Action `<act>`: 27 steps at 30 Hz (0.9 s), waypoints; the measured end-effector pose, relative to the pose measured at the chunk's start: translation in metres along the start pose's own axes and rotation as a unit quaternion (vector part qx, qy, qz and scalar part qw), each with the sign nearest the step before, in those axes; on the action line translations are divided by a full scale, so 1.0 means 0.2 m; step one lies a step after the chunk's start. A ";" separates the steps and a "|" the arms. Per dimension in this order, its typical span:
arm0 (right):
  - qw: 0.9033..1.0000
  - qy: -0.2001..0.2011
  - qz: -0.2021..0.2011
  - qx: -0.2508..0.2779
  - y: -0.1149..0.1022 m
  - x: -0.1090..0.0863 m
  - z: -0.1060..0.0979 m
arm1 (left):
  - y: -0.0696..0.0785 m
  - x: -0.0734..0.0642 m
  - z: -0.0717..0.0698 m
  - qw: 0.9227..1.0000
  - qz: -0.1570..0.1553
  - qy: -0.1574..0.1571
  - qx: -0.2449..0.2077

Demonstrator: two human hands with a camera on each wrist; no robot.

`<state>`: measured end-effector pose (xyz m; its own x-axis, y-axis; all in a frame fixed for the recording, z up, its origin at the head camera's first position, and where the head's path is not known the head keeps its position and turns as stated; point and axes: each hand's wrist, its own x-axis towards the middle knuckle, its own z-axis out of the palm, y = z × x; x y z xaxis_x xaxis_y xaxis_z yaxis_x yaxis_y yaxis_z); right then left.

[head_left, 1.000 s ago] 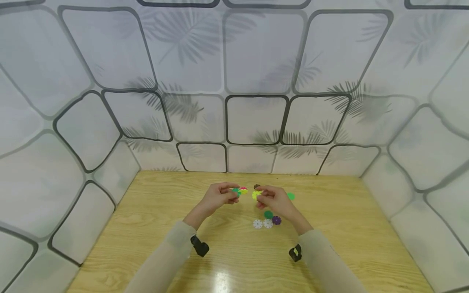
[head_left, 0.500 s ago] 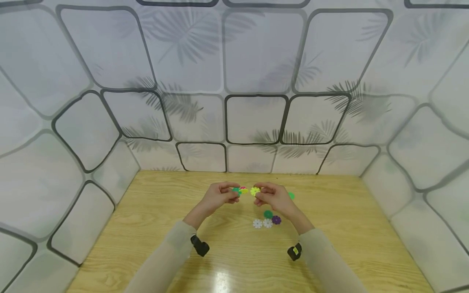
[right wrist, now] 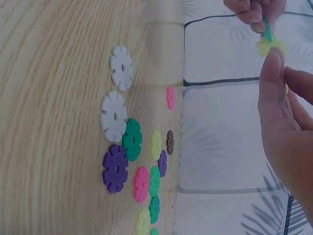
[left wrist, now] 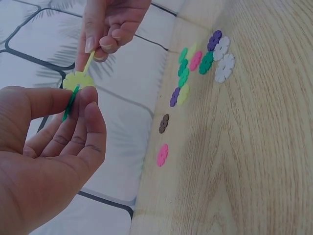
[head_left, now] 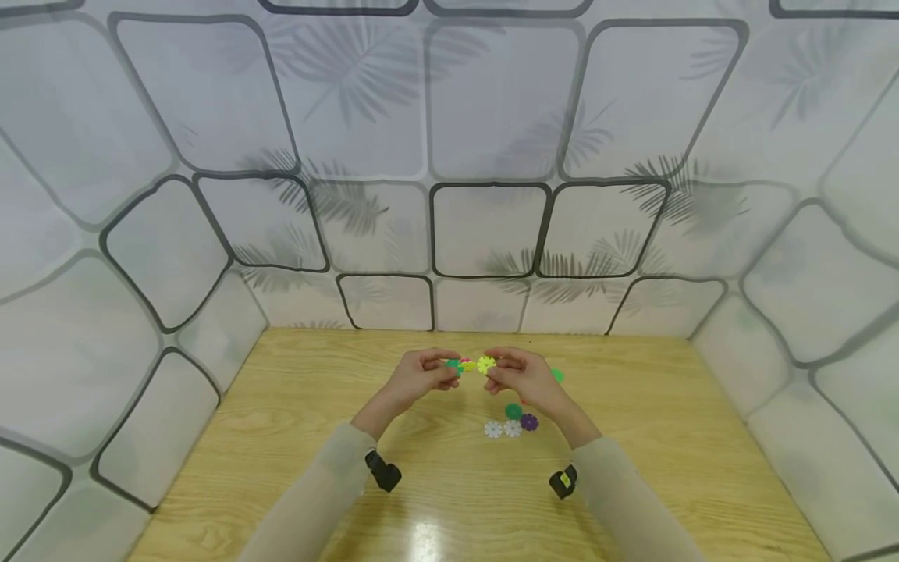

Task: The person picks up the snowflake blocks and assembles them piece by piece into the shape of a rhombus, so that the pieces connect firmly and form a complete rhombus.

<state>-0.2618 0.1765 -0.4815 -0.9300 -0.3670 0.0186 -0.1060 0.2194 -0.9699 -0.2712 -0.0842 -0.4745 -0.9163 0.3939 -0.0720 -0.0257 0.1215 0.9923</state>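
Thumb and fingers of my left hand point(head_left: 420, 375) pinch a green notched plastic flower disc point(left wrist: 70, 105). A yellow flower disc point(left wrist: 76, 80) is joined to that green one, at right angles to it. My right hand point(head_left: 521, 379) pinches a second yellow flower disc point(head_left: 485, 364), seen edge-on in the left wrist view, where its edge meets the first yellow disc. Both hands are raised above the table, close together. In the right wrist view, my right thumb and fingers hide most of the disc they hold.
On the wooden table point(head_left: 435, 484) lie two white discs point(right wrist: 121, 68), purple discs point(right wrist: 115, 169), green discs point(right wrist: 132, 139), a brown disc point(left wrist: 164, 123) and a pink disc point(left wrist: 162, 155), among several others. Patterned fabric walls point(head_left: 492, 234) enclose the back and sides.
My right hand has moved slightly left, bringing its yellow disc up to the joined discs. My left hand has stayed almost still.
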 end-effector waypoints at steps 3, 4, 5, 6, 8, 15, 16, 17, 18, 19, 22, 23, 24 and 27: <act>1.000 0.001 0.004 0.002 0.00 0.00 0.00 | 0.00 0.00 0.00 1.000 0.000 -0.004 -0.001; 1.000 0.002 0.006 0.003 0.00 0.00 0.00 | 0.00 0.00 0.00 1.000 0.000 -0.004 -0.002; 1.000 0.002 0.007 0.005 0.00 0.00 0.00 | 0.00 0.00 0.00 1.000 0.000 -0.005 -0.002; 1.000 0.002 0.007 0.008 0.00 0.01 0.00 | 0.00 0.00 0.00 1.000 0.000 -0.006 -0.003; 1.000 0.003 0.007 0.015 0.00 0.01 0.00 | 0.01 0.00 0.00 1.000 0.000 -0.006 -0.005; 0.999 0.001 -0.012 0.044 0.01 0.01 0.01 | 0.01 0.00 0.01 1.000 0.008 -0.010 -0.010; 0.999 -0.001 -0.016 0.050 0.01 0.01 0.01 | 0.01 0.00 0.01 1.000 0.009 -0.012 -0.012; 0.998 -0.004 -0.019 0.055 0.01 0.01 0.01 | 0.01 0.00 0.01 1.000 0.010 -0.014 -0.013; 0.998 -0.006 -0.020 0.059 0.01 0.01 0.01 | 0.02 0.00 0.01 1.000 0.013 -0.017 -0.013; 0.998 -0.006 -0.020 0.063 0.01 0.01 0.01 | 0.02 -0.01 0.01 1.000 0.016 -0.019 -0.013; 0.997 -0.005 -0.019 0.074 0.00 0.01 0.02 | 0.02 -0.01 0.02 0.999 0.020 -0.017 -0.019; 0.997 -0.005 -0.020 0.079 0.00 0.01 0.02 | 0.02 -0.01 0.02 0.999 0.021 -0.015 -0.021; 0.996 -0.004 -0.022 0.084 0.00 0.01 0.02 | 0.02 -0.01 0.03 0.999 0.022 -0.014 -0.024; 0.995 0.001 -0.027 0.097 -0.01 0.01 0.03 | 0.02 -0.01 0.03 0.999 0.027 -0.010 -0.029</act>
<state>-0.2605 0.1704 -0.4816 -0.9257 -0.3714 0.0719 -0.0860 0.0215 -0.9961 -0.2671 -0.0786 -0.4706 -0.9092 0.4160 -0.0198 -0.0001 0.0474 0.9989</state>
